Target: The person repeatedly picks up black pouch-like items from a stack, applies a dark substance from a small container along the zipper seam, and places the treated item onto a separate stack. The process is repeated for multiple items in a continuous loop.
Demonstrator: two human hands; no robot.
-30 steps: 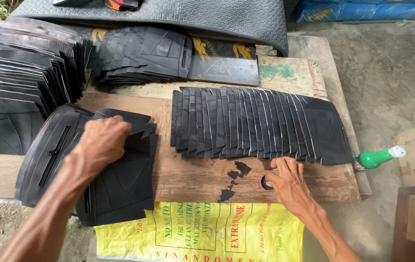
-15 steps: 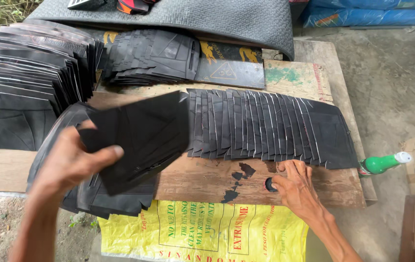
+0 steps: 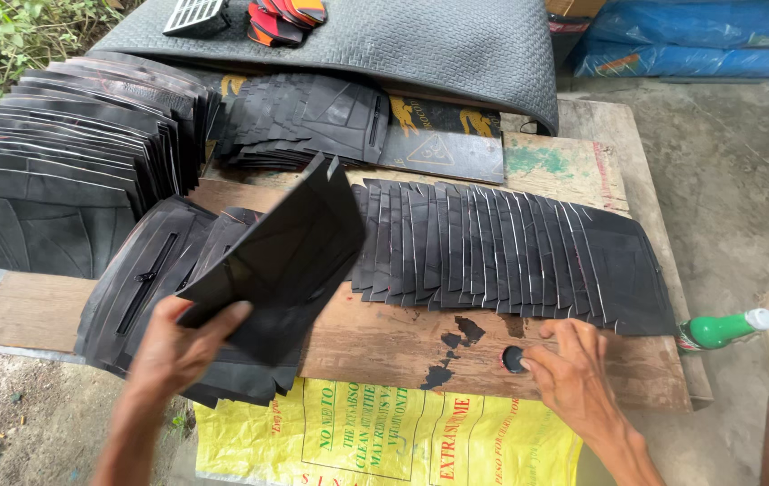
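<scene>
Seen from your head camera, your left hand (image 3: 177, 346) comes in from the lower left with the forearm angled up, fingers curled shut around the lower corner of one black sheet (image 3: 281, 256), thumb on top; the sheet is lifted and tilted, its far edge pointing toward the fanned row (image 3: 510, 252), its near part over the pile (image 3: 146, 279) below your hand. Your right hand (image 3: 573, 373) lies palm down on the wooden board (image 3: 384, 337), fingers spread and flat, gripping nothing, its thumb tip just beside a small round black piece (image 3: 513, 360). You have one sheet in hand, one overlapping row on the board too dense to count, and three further stacks: the pile, a ridged stack (image 3: 60, 153) at far left, and a flatter stack (image 3: 312, 121) behind. A few black scraps (image 3: 456, 337) lie near the piece. One green bottle (image 3: 726, 328) lies at the board's right end, and one yellow sack (image 3: 384, 432) hangs at its near edge.
</scene>
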